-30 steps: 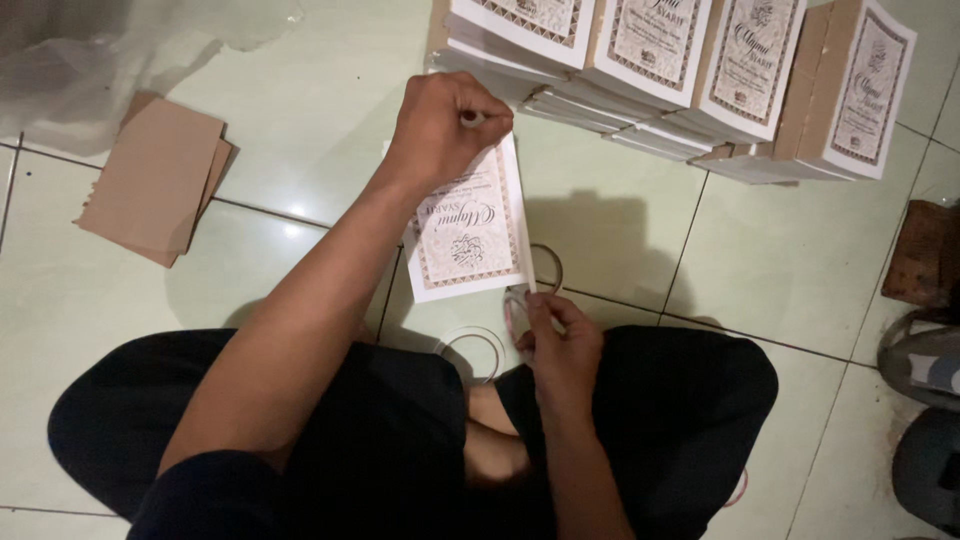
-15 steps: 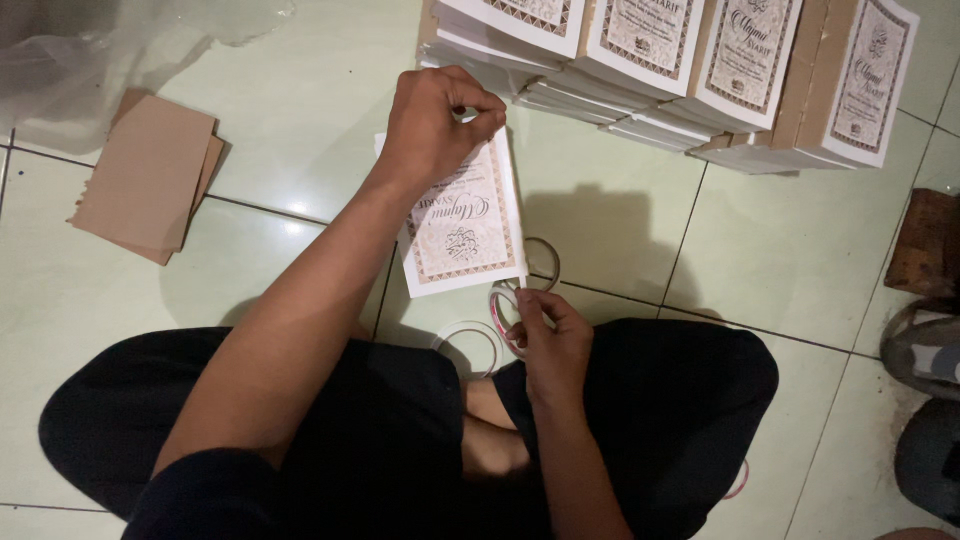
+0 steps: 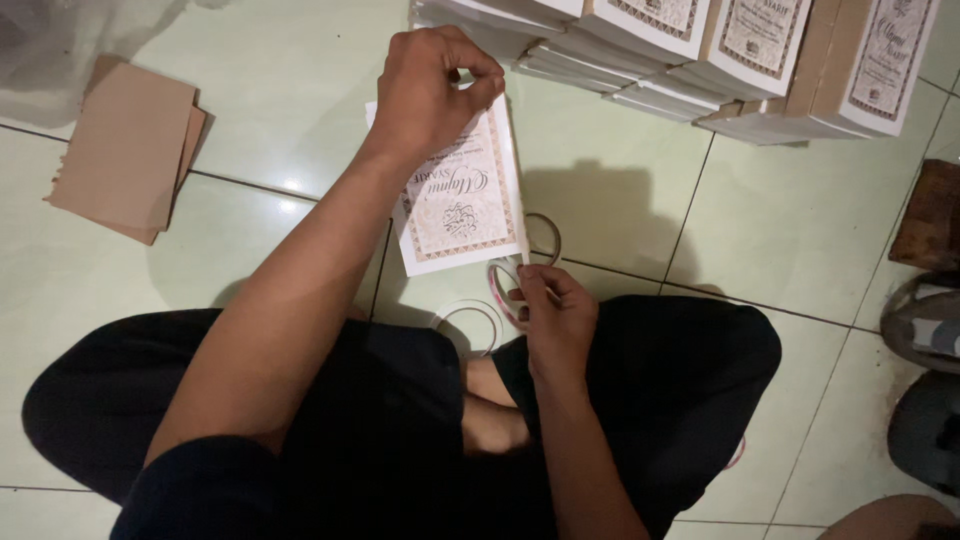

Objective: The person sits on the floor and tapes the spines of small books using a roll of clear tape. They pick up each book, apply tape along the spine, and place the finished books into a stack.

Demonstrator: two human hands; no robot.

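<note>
The left hand (image 3: 432, 85) pinches the top edge of a white card (image 3: 462, 195) with an ornate brown border, thumb and fingers closed tight on its upper right corner, so the card hangs upright above the floor. Below that grip, at the card's lower right corner, the right hand (image 3: 556, 318) holds the bottom end of a thin strip (image 3: 520, 180) that runs up the card's right edge; its fingertips are pressed together on the strip, just beneath the card.

Just beside the right hand's fingers lie rolls of tape (image 3: 505, 280) on the floor: one reddish ring touching the fingers, one pale ring (image 3: 470, 322) a little to the left near the knee, and a darker ring (image 3: 545, 235) just behind the card's edge.

Beyond the left hand's grip, further from the person, stands a row of stacked cards (image 3: 700, 45) of the same kind, leaning against one another. Well to the left of the grip lies a small pile of brown cardboard sheets (image 3: 125, 155) on the pale green tiled floor (image 3: 800, 230). Beneath both hands are the person's crossed legs in black trousers (image 3: 680, 370). Far to the right, sandals (image 3: 925, 325) rest at the edge of the view.
</note>
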